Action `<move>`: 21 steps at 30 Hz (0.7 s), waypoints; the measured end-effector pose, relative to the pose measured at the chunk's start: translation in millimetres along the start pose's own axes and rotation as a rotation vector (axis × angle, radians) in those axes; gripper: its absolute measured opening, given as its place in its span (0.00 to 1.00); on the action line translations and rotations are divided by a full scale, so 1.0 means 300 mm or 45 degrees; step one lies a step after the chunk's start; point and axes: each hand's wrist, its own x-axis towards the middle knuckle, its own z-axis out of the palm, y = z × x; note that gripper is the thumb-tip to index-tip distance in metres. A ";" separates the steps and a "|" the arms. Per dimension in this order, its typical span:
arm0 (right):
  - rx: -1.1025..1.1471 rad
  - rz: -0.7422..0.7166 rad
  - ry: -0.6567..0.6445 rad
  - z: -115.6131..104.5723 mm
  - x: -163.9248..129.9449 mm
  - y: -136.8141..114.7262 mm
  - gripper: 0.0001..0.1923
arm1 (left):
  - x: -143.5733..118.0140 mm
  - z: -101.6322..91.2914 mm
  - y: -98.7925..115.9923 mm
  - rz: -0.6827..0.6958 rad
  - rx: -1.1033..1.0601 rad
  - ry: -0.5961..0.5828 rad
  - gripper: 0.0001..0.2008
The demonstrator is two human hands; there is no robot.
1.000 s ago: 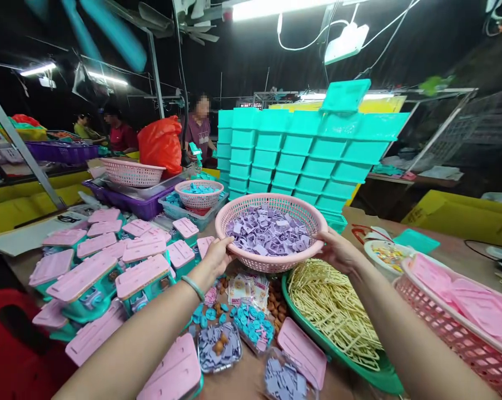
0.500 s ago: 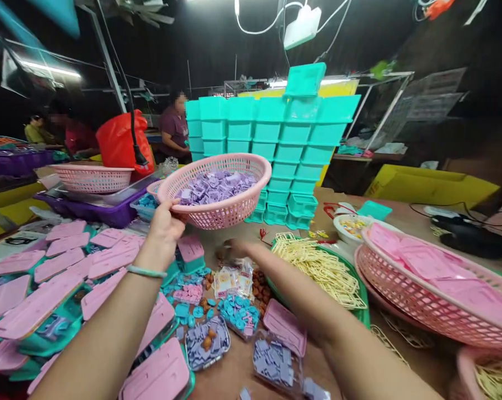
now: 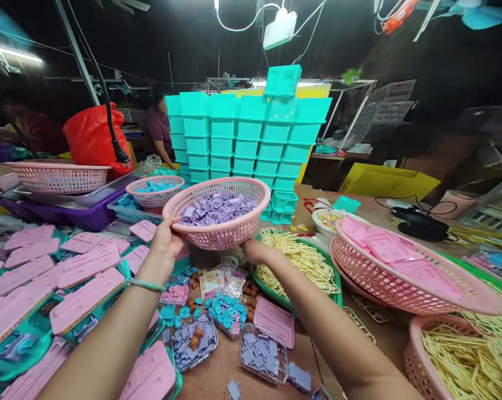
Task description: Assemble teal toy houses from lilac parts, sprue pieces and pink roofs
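My left hand point(image 3: 166, 240) is closed on the left rim of a pink plastic basket point(image 3: 217, 239), which is held up above the table, slightly tilted towards me. Small purple plastic pieces point(image 3: 221, 208) fill it. My right hand point(image 3: 254, 251) reaches to the basket's lower right side; its fingers are hidden behind the basket, so I cannot tell whether they grip it. Below lie clear printed packets point(image 3: 223, 279), a clear tray of turquoise pieces point(image 3: 228, 311) and two clear trays of purple pieces point(image 3: 194, 339).
Turquoise bins point(image 3: 238, 133) stand stacked behind the basket. Turquoise boxes with pink lids point(image 3: 88, 264) crowd the left. On the right are a green tray of pale yellow frames point(image 3: 301, 261) and a pink basket of pink sheets point(image 3: 384, 272). A person point(image 3: 157, 130) stands behind.
The view has turned right. The pink basket has come down a little relative to the bins. My right hand has moved from behind and below the basket to its lower right side.
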 end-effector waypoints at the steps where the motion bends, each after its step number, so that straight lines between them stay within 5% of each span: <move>1: 0.103 0.044 0.028 -0.039 -0.013 0.023 0.16 | 0.010 -0.003 -0.014 -0.006 0.000 0.012 0.14; 6: 0.705 0.138 0.303 -0.183 -0.055 0.066 0.22 | 0.037 -0.027 -0.069 0.017 0.002 0.077 0.17; 11: 1.099 0.106 0.383 -0.199 -0.071 0.031 0.33 | 0.032 -0.063 -0.104 0.047 0.028 0.113 0.18; 16: 1.022 0.102 0.398 -0.159 -0.026 -0.011 0.23 | 0.041 -0.076 -0.119 0.033 0.072 0.121 0.18; 21: 0.622 0.155 0.256 -0.100 0.011 -0.008 0.20 | 0.096 -0.050 -0.119 0.053 0.106 0.138 0.18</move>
